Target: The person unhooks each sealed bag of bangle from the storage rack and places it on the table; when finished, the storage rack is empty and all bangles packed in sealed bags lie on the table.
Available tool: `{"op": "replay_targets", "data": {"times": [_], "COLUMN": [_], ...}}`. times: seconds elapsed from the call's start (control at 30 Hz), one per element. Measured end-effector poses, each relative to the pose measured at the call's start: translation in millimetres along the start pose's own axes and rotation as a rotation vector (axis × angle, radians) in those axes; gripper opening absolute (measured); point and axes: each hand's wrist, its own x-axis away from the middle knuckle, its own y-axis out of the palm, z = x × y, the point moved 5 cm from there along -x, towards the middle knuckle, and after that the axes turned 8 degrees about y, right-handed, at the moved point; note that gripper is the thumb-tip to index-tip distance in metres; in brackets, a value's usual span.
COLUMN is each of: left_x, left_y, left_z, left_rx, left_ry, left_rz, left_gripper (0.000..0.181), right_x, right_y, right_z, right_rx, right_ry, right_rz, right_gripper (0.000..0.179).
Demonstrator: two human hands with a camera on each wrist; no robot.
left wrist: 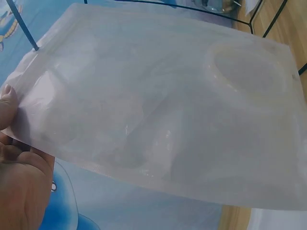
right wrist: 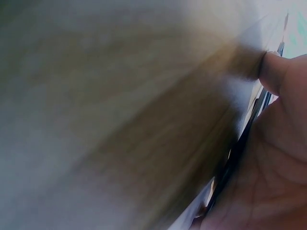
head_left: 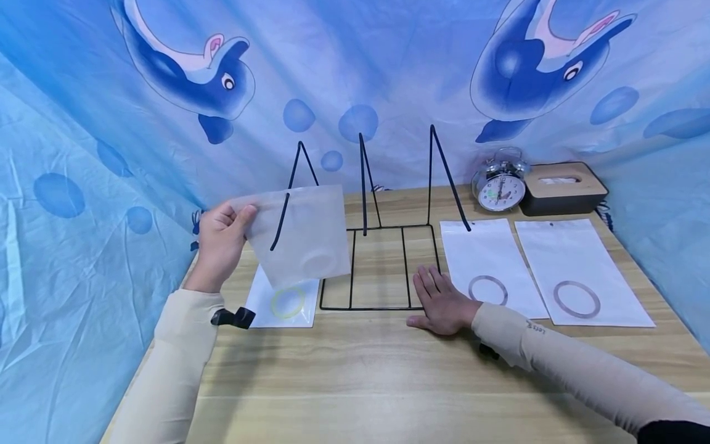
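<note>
In the head view my left hand (head_left: 222, 237) pinches a translucent whitish bag (head_left: 305, 231) by its left upper corner, thumb in front. A faint ring shape (left wrist: 249, 76) shows in the bag in the left wrist view. A black wire rack (head_left: 379, 308) with three upright hooks stands on the table. The left hook (head_left: 280, 222) meets the bag near its top edge, and its end slants down in front of the bag. My right hand (head_left: 444, 305) lies with straight fingers over the rack base's front right corner. In the right wrist view its palm (right wrist: 273, 163) is close over the tabletop.
Below the held bag lies a white bag with a yellow ring (head_left: 288, 302). Two white bags with purplish rings, a left one (head_left: 482, 253) and a right one (head_left: 571, 253), lie right of the rack. Behind them are an alarm clock (head_left: 501, 191) and a tissue box (head_left: 563, 188).
</note>
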Motion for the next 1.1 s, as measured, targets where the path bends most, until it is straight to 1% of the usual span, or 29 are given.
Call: {"op": "replay_targets", "data": {"times": [0.1,0.2,0.33,0.4,0.47,0.63,0.7,0.9,0.97,1.1], "left_x": [5.2,11.0,16.1,18.5,21.3,29.5,33.0,43.4,46.4,50.4], "left_y": [-1.0,-1.7,-1.8,-1.9,-2.3,-5.5,-6.2,-8.7,-9.8,-10.0], "left_z": [3.1,4.8,6.0,7.0,7.5,8.0,8.6,12.4,14.3,17.3], "left_rx": [0.046,0.116,0.214,0.249,0.266,0.212,0.214,0.264,0.293,0.356], "left_ry": [0.01,0.011,0.035,0.047,0.044,0.025,0.026,0.045,0.054,0.069], "left_rz": [0.002,0.011,0.008,0.006,0.003,0.014,0.019,0.045,0.041,0.006], "left_gripper": [0.026,0.022,0.023,0.023,0.024,0.019,0.017,0.015,0.016,0.018], "right_x": [-0.3,0.3,0.2,-0.2,-0.6,-0.2,0.1,0.7,0.6,0.7], "right_y": [-0.4,-0.7,-2.2,-2.3,-2.3,-2.4,-2.8,-4.5,-4.6,-4.3], "right_z": [-0.7,-1.0,-0.5,-0.2,0.1,-0.4,-0.9,-0.7,-1.1,-0.7], "right_rx": [-0.006,-0.003,0.004,0.003,0.001,-0.002,-0.003,-0.009,-0.013,-0.016], "right_ry": [-0.002,-0.002,0.006,0.013,0.018,0.019,0.021,0.03,0.025,0.023], "right_rz": [0.0,-0.004,-0.011,-0.016,-0.019,-0.018,-0.023,-0.03,-0.029,-0.028], "right_gripper": [0.097,0.097,0.097,0.097,0.097,0.097,0.097,0.096,0.096,0.096]}}
